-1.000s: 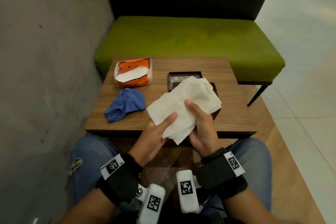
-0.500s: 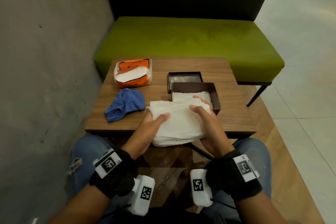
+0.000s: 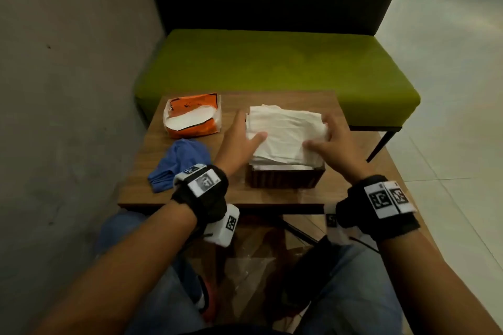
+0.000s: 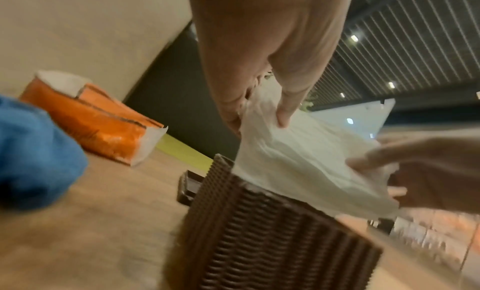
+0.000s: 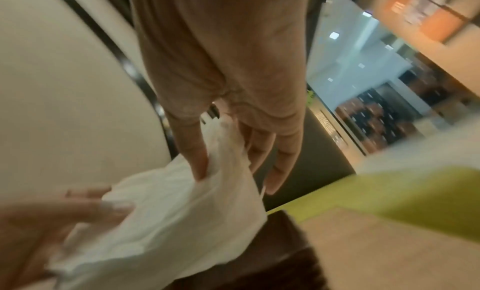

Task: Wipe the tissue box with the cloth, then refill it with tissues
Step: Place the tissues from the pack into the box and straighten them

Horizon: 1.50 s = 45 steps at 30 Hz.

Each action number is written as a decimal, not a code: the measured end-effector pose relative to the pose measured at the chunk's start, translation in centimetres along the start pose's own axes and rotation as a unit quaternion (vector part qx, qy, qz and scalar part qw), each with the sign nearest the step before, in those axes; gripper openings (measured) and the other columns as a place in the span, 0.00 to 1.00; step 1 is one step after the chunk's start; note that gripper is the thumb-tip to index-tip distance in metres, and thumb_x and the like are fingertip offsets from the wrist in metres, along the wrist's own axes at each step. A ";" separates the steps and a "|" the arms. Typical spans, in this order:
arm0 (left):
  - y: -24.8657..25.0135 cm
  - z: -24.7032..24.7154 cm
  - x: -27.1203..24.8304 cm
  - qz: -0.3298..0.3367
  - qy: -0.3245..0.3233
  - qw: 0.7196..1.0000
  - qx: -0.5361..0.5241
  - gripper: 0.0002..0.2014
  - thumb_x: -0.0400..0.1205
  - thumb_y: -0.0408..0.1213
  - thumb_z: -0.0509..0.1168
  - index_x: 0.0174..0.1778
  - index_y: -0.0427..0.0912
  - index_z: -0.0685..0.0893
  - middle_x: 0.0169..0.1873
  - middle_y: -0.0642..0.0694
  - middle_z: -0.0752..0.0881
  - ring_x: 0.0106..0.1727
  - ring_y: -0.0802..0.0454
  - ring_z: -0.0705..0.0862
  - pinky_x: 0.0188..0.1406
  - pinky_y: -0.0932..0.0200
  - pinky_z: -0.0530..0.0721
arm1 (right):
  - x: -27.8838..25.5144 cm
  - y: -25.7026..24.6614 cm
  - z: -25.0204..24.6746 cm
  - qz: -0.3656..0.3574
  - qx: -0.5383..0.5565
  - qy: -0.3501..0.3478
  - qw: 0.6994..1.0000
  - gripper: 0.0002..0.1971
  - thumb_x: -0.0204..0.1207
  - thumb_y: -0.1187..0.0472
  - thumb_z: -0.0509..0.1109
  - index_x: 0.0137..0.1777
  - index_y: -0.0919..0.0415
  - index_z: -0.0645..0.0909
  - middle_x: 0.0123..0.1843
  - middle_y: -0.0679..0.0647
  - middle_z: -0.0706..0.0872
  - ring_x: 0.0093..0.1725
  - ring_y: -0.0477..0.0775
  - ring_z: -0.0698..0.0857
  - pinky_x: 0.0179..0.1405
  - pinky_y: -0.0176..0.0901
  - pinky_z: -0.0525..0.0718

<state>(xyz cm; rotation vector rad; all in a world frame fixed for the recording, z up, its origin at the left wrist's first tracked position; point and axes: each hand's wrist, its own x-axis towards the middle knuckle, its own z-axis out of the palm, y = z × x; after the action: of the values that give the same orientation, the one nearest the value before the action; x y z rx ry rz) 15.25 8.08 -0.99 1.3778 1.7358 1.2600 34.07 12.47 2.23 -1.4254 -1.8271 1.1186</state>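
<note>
A thick stack of white tissues lies across the top of the dark brown woven tissue box in the middle of the wooden table. My left hand pinches the stack's left edge, thumb on top. My right hand pinches its right edge the same way. The left wrist view shows the tissues sagging onto the box's rim. The right wrist view shows them pinched between thumb and fingers. The crumpled blue cloth lies left of the box.
An opened orange tissue pack sits at the table's far left. The box's dark lid lies flat just behind the box. A green bench stands beyond the table, a grey wall on the left, and tiled floor to the right.
Both hands carried the tissue stack from the table's near edge forward and set it over the open box. The stack now hides the box's inside and the lid.
</note>
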 end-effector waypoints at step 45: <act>-9.1 -11.8 10.2 -0.081 0.024 0.938 0.335 0.15 0.76 0.31 0.70 0.59 0.36 0.83 0.57 0.38 0.86 0.60 0.39 0.82 0.60 0.53 0.76 | 1.6 1.5 6.6 0.055 -0.333 -0.294 0.894 0.29 0.80 0.29 0.51 0.78 0.37 0.71 0.87 0.54 0.57 0.85 0.61 0.54 0.82 0.61 0.56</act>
<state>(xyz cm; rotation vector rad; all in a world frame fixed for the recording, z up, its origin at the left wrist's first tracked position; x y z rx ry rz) -1.63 13.85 -3.69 1.5140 2.3867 0.6245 28.96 12.36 -2.45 -1.6840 -2.7903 1.1080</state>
